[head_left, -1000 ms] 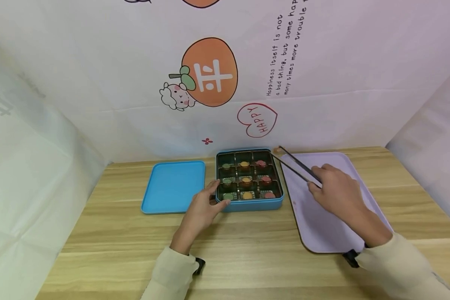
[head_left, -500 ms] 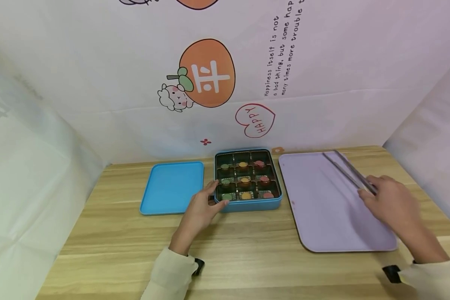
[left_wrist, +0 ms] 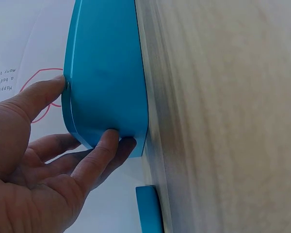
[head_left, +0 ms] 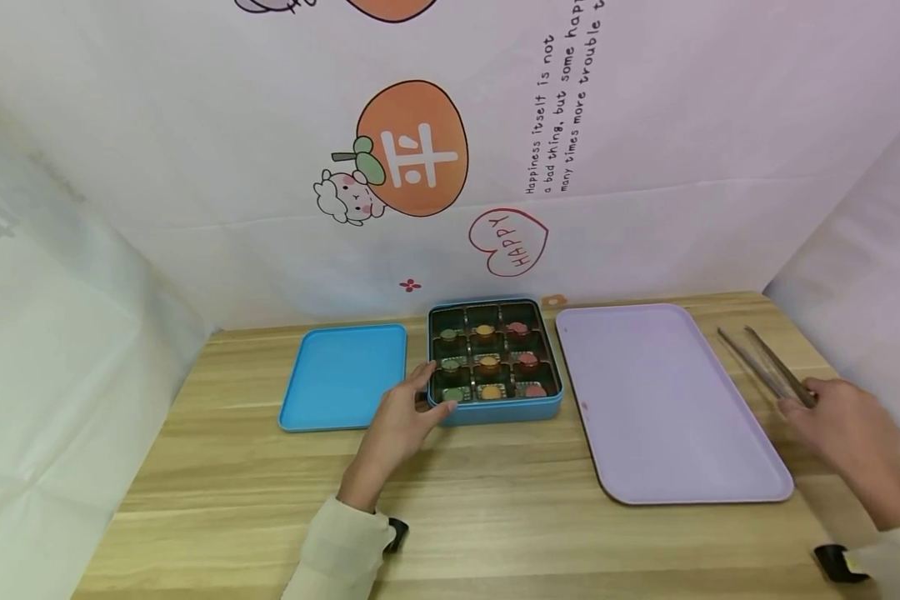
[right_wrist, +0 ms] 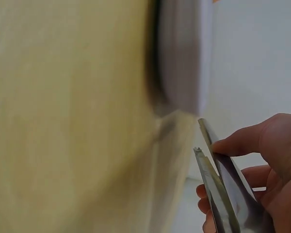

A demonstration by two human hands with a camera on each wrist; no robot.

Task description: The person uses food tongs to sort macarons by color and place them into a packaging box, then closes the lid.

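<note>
- Your left hand (head_left: 405, 417) reaches forward from a cream sleeve (head_left: 341, 554) and grasps the near left corner of the blue tin (head_left: 495, 408): the thumb presses one side wall and the fingers (left_wrist: 104, 150) curl round the corner, as the left wrist view shows.
- The tin sits on the worktop (head_left: 450, 508) with small round pieces in its nine compartments, green in the left column, orange in the middle, red on the right.
- The blue lid (head_left: 343, 377) lies flat just left of the tin.
- Your right hand (head_left: 847, 429) is far out to the right, past the lilac tray (head_left: 667, 408), above the worktop's right edge.
- That hand pinches a pair of metal tongs (head_left: 765, 367) near their joined end; the two arms point away from you, tips slightly apart (right_wrist: 218, 189).
- The tray lies just right of the tin.
</note>
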